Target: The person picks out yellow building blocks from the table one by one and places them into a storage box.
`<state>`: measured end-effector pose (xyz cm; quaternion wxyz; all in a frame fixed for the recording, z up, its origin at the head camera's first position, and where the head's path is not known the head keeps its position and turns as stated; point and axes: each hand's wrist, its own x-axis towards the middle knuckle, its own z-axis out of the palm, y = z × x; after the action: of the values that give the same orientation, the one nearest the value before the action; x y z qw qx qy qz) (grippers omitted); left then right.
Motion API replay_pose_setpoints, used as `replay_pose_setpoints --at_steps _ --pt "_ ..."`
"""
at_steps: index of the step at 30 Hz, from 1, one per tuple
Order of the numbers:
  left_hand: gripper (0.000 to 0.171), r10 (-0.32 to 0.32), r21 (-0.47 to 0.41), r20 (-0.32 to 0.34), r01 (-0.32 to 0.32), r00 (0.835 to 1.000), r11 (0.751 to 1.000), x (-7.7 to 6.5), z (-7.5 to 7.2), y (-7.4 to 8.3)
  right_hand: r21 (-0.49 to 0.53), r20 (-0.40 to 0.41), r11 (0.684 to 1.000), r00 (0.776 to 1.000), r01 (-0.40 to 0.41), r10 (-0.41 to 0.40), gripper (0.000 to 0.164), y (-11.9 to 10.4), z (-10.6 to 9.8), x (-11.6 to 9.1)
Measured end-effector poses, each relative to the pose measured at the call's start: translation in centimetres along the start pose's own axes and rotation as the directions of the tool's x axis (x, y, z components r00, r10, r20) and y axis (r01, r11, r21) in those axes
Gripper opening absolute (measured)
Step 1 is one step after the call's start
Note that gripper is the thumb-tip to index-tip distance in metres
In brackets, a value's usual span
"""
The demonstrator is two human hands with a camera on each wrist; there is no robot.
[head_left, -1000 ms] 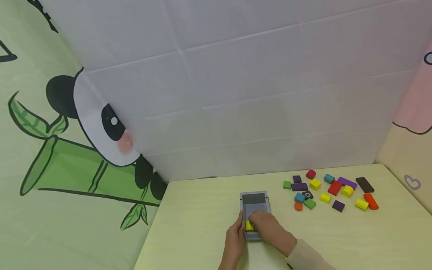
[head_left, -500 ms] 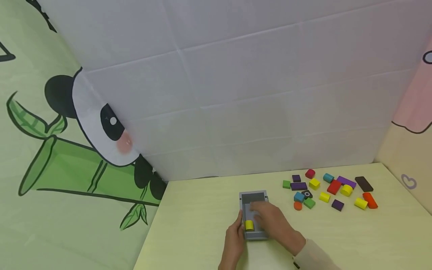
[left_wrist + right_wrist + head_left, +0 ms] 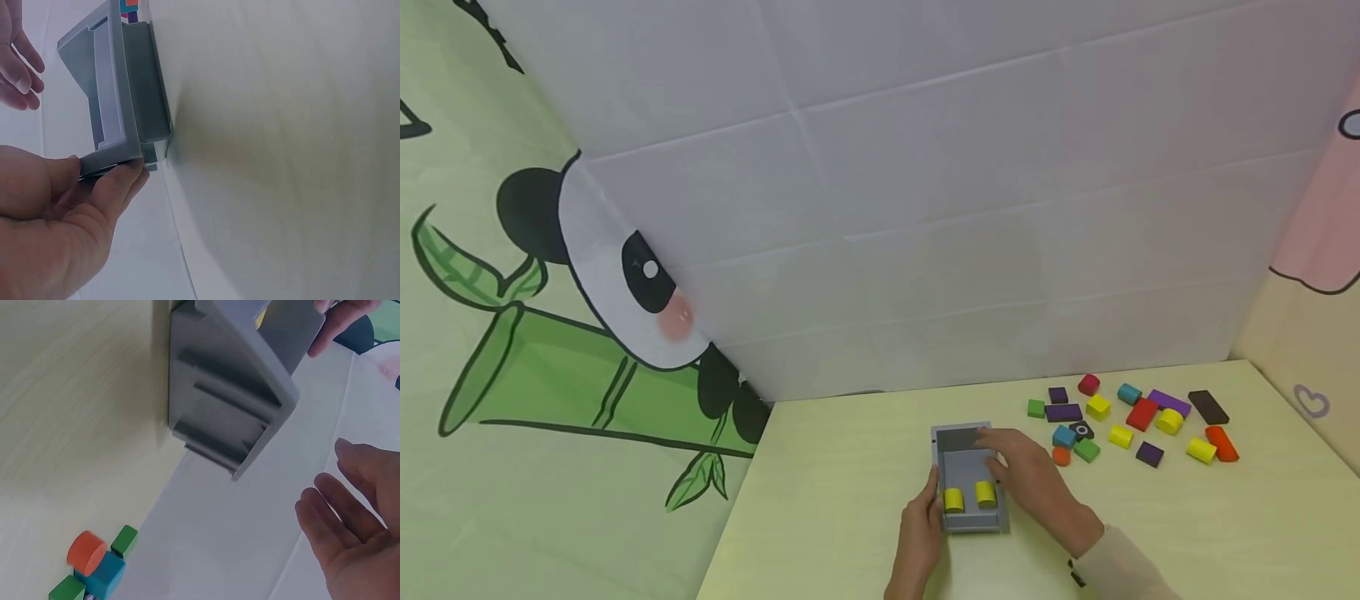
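Note:
A grey plastic box point(image 3: 966, 467) stands on the table, tilted toward the head camera's view so its inside shows. Two yellow blocks lie in its near end: a left yellow block point(image 3: 953, 500) and a right yellow block point(image 3: 985, 494). My left hand point(image 3: 920, 529) grips the box's left side; in the left wrist view, the left thumb and fingers pinch the rim at a corner. Over the box's right edge hovers my right hand point(image 3: 1033, 479), fingers loosely bent around nothing. In the right wrist view, the right hand point(image 3: 356, 519) is apart from the box wall.
Right of the box lie scattered coloured blocks, among them an orange round block point(image 3: 1061, 456), a green block point(image 3: 1086, 451), a red block point(image 3: 1142, 413) and a dark brown block point(image 3: 1208, 407). A pale wall sheet point(image 3: 925, 250) rises behind the table point(image 3: 827, 500).
My right hand has let go of a yellow block inside the box and moved up and right, uncovering that block. The left hand has stayed on the box.

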<state>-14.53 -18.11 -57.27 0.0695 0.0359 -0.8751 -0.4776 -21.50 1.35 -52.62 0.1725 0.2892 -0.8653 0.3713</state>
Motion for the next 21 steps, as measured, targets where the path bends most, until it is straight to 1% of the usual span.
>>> replay_pose_setpoints --at_steps 3,4,6,9,14,21 --pt "0.05 -0.011 -0.007 -0.001 0.011 1.0 1.0 0.0 0.1 0.1 -0.024 -0.028 1.0 1.0 0.011 -0.012 0.031 0.7 -0.4 0.0" --pt "0.05 -0.025 -0.015 0.001 0.025 1.0 1.0 0.0 0.1 0.1 -0.036 -0.039 0.999 0.999 0.017 -0.018 0.032 0.9 -0.5 0.0" --pt "0.05 -0.042 -0.021 0.003 0.042 0.999 0.999 0.0 0.1 0.2 -0.067 -0.058 0.998 0.998 0.017 -0.021 0.033 1.4 -0.7 0.0" --pt "0.05 -0.049 -0.021 0.003 0.049 0.999 0.999 -0.1 0.1 0.3 -0.079 -0.077 0.997 0.997 0.006 -0.012 0.032 2.1 -1.2 0.0" --pt "0.051 -0.057 -0.024 0.005 0.057 0.998 0.998 -0.1 0.2 0.2 -0.053 -0.055 0.998 0.998 -0.046 0.043 0.029 3.3 -2.0 -0.3" --pt "0.05 -0.043 -0.035 0.0 0.043 0.999 0.998 -0.1 0.3 0.0 -0.066 -0.05 0.994 0.995 -0.084 0.081 0.028 4.8 -2.9 -0.5"
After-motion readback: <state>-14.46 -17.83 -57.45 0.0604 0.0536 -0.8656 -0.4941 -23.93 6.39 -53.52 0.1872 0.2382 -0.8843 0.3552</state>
